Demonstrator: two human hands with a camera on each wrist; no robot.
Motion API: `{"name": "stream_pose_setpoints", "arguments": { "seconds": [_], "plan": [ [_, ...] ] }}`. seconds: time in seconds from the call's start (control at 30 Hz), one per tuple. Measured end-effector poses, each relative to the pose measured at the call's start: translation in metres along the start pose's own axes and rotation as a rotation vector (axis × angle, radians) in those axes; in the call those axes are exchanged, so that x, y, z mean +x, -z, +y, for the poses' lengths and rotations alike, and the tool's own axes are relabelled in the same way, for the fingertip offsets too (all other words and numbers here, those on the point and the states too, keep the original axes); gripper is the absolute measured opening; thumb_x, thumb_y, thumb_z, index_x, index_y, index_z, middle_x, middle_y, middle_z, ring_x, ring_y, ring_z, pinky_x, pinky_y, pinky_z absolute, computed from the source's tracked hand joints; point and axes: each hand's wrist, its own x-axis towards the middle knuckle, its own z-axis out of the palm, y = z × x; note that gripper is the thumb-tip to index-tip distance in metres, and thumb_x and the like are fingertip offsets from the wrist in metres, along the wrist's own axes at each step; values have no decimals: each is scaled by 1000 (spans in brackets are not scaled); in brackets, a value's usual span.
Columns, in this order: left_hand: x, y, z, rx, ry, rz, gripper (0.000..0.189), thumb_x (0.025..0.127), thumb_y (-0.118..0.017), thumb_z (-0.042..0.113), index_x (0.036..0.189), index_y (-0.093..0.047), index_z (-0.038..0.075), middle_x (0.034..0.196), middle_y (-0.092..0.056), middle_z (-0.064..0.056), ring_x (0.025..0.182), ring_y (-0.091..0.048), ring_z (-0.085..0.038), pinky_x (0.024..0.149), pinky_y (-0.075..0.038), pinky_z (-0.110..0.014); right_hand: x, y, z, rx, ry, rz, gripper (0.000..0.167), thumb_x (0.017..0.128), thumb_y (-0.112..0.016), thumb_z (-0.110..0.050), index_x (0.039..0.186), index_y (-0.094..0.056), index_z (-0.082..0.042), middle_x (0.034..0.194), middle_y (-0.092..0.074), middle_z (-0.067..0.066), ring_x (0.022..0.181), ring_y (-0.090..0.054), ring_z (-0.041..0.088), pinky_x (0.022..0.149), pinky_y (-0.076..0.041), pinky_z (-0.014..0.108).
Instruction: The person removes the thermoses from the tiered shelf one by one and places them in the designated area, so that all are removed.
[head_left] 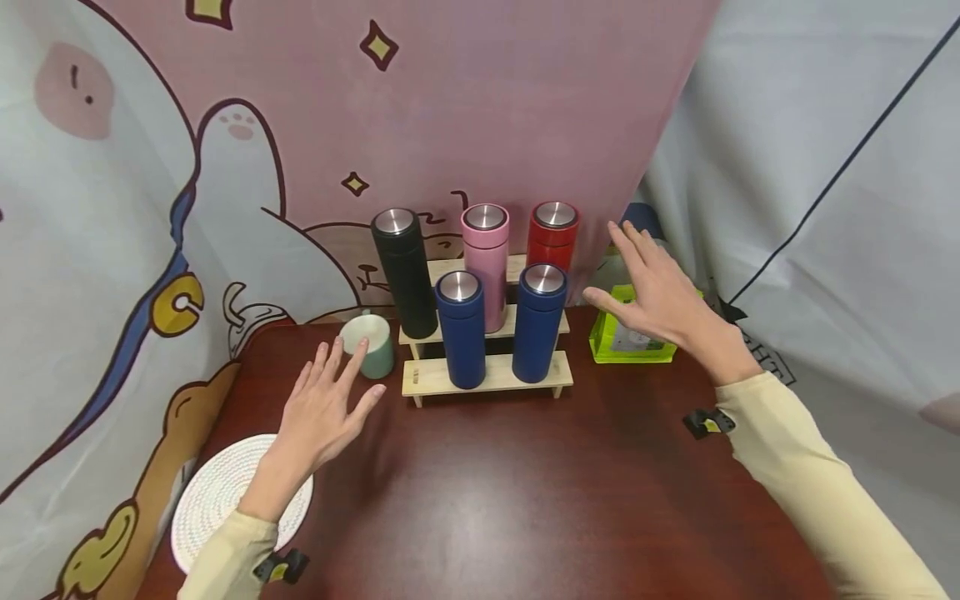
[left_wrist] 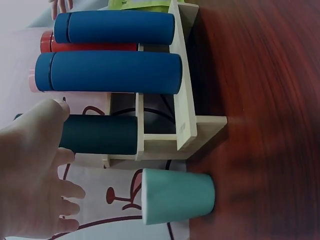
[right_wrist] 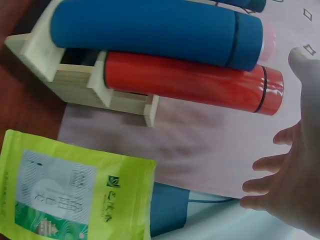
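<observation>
My left hand [head_left: 325, 410], fingers spread, hovers in front of a mint green cup [head_left: 377, 350] and holds nothing. To the right, my right hand [head_left: 655, 287] is raised with straight fingers, near a red thermos [head_left: 552, 235] and a lime green pouch [head_left: 626, 340]. Between the hands stands a stepped wooden rack [head_left: 498, 375]. Two blue thermoses [head_left: 462, 337] [head_left: 537, 333] stand upright on its front step. Behind them are a black thermos [head_left: 407, 279], a pink thermos [head_left: 491, 267] and the red one. The red thermos's lower part is hidden in the head view.
A round white woven mat [head_left: 225, 483] lies at the left, partly under my left forearm. The dark red-brown table [head_left: 510, 500] extends in front of the rack. A pink printed curtain [head_left: 525, 100] hangs close behind, with white cloth [head_left: 810, 142] at the right.
</observation>
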Motion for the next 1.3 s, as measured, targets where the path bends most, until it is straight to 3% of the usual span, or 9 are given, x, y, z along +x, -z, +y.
{"name": "stream_pose_setpoints", "arguments": {
  "seconds": [0.17, 0.3, 0.5, 0.67, 0.87, 1.17, 1.3],
  "plan": [
    [8, -13, 1, -72, 17, -3, 72, 104, -41, 56, 163, -24, 18, 164, -25, -26, 153, -19, -47, 121, -21, -61, 14, 5, -1, 97, -22, -7, 98, 94, -56, -63, 165, -4, -20, 171, -9, 16, 155, -14, 43, 117, -19, 71],
    [14, -24, 5, -149, 37, 26, 70, 105, -41, 53, 162, -26, 16, 162, -30, -27, 150, -26, -48, 116, -29, -65, 22, 6, 0, 195, -25, 10, 98, 93, -60, -58, 165, -6, -20, 171, -10, 13, 156, -14, 39, 118, -19, 69],
    [20, -41, 5, -283, 121, 47, 68, 106, -39, 55, 162, -26, 19, 159, -38, -24, 142, -41, -47, 105, -39, -68, 36, 7, 0, 271, -38, 49, 98, 91, -63, -57, 165, -10, -20, 171, -16, 8, 156, -19, 35, 120, -21, 66],
    [21, -55, 2, -367, 202, 37, 71, 104, -38, 61, 162, -26, 21, 156, -42, -20, 139, -45, -44, 104, -40, -69, 45, 8, -4, 340, -62, 76, 97, 90, -65, -58, 165, -13, -23, 170, -21, 6, 153, -27, 37, 117, -26, 67],
    [23, -76, -2, -466, 256, 98, 71, 102, -43, 62, 159, -33, 20, 152, -47, -16, 138, -47, -43, 105, -40, -67, 55, 6, -12, 433, -66, 116, 95, 89, -67, -56, 164, -16, -27, 168, -25, 8, 151, -31, 38, 116, -29, 66],
    [25, -103, 3, -613, 289, 176, 61, 103, -53, 47, 150, -45, 10, 144, -54, -20, 136, -49, -39, 111, -38, -59, 70, -4, -22, 579, -61, 133, 89, 91, -68, -51, 162, -23, -24, 164, -32, 14, 148, -36, 41, 115, -35, 61],
    [26, -118, 8, -677, 313, 181, 57, 103, -58, 39, 148, -47, 5, 141, -55, -21, 132, -53, -38, 106, -46, -55, 73, -10, -27, 611, -62, 128, 85, 91, -69, -49, 160, -28, -21, 160, -39, 15, 143, -42, 41, 115, -36, 59]
  ]
}}
